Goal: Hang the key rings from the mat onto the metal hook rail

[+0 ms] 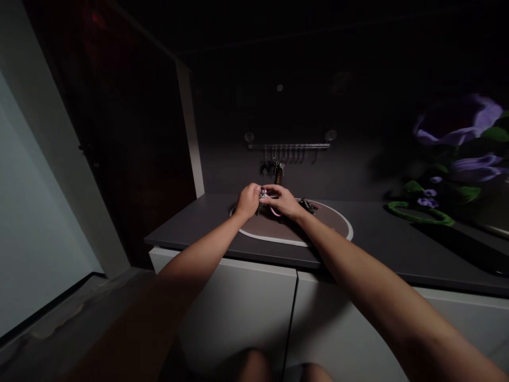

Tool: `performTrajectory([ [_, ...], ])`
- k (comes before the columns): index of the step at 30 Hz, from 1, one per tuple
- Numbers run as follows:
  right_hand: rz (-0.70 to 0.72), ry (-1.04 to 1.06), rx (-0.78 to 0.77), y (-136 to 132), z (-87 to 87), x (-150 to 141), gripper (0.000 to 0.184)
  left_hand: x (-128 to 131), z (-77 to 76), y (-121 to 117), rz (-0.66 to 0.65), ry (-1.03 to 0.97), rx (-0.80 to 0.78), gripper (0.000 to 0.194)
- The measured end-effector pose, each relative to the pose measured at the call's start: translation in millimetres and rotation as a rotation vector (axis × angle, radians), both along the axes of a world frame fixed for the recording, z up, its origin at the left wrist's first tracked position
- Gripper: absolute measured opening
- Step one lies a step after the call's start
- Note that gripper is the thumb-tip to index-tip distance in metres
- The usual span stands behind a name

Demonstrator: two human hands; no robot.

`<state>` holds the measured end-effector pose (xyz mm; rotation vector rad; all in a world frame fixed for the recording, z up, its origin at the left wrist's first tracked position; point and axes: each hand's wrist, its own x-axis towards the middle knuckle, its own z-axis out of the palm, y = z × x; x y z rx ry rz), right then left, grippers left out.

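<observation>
Above the oval mat (pixel 262 233), my left hand (pixel 247 200) and my right hand (pixel 283 200) meet. Both are closed on a small bunch of keys (pixel 263 196) with shiny metal parts, pinched between the fingertips. From it a pink loop (pixel 275 212) hangs below my right fingers. My fingers cover much of the bunch, so its exact make-up is hard to see. Another dark bunch of keys (pixel 308 206) lies on the mat, just right of my right hand.
On the wall behind, a clear rail (pixel 294 146) with hooks holds several keys (pixel 272 167) and a brown tag (pixel 279 174). Purple knitted flowers (pixel 461 127) and a green ring (pixel 421 215) stand at the right of the dark counter (pixel 178 228). White cabinet doors (pixel 246 302) are below.
</observation>
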<state>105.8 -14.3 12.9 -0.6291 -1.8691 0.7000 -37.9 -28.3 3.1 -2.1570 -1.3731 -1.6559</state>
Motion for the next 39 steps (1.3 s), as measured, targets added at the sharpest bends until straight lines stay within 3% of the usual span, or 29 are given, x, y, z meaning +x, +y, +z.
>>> performTrajectory([
  [3,-0.010,-0.067,0.068,1,2.1,4,0.051,-1,0.4,0,0.002,-0.044,-0.014,0.022],
  [8,0.033,-0.144,0.040,3,2.0,8,0.065,-2,0.8,-1,0.034,-0.077,-0.004,0.021],
  [12,0.047,-0.138,0.047,7,-0.7,7,0.050,-3,0.9,0,0.035,-0.064,-0.007,0.021],
  [22,-0.092,-0.184,0.067,5,5.5,11,0.027,-3,-4.7,5,-0.040,-0.119,-0.042,0.022],
  [33,-0.155,-0.084,0.087,-1,7.0,11,0.027,2,-3.7,0,-0.078,-0.104,-0.019,0.021],
  [39,-0.076,-0.086,0.094,-3,4.2,6,0.027,3,-2.7,-3,-0.115,-0.074,-0.004,0.024],
])
